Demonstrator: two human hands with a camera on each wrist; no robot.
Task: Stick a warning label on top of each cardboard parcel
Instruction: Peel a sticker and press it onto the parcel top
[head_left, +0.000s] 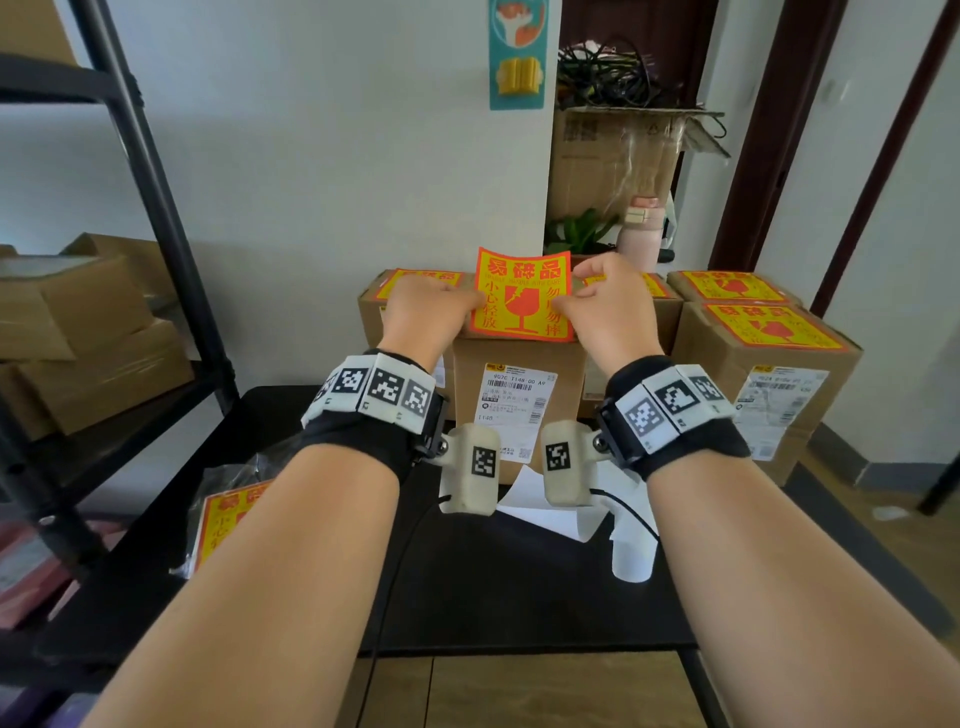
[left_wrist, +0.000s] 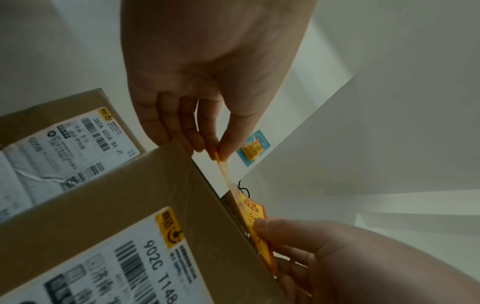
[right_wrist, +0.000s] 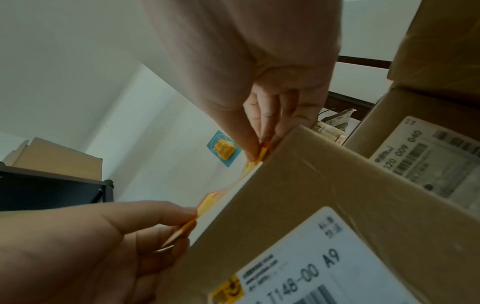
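Both hands hold a red-and-yellow warning label (head_left: 522, 296) over the middle cardboard parcel (head_left: 519, 374). My left hand (head_left: 467, 304) pinches its left edge and my right hand (head_left: 569, 301) pinches its right edge. The label's near edge is low at the parcel's front top edge and its far edge is raised; I cannot tell whether it touches. In the left wrist view the left hand (left_wrist: 219, 152) pinches the label (left_wrist: 252, 209) beside the parcel (left_wrist: 130, 205). In the right wrist view the right hand (right_wrist: 259, 148) pinches the label (right_wrist: 221, 197) above the parcel (right_wrist: 324, 195).
Neighbouring parcels (head_left: 753, 343) carry labels on top. A stack of labels (head_left: 218, 519) and white backing sheets (head_left: 571, 514) lie on the black table (head_left: 519, 597). A black rack (head_left: 156, 208) with boxes stands left. An open box of cables (head_left: 613, 156) stands behind.
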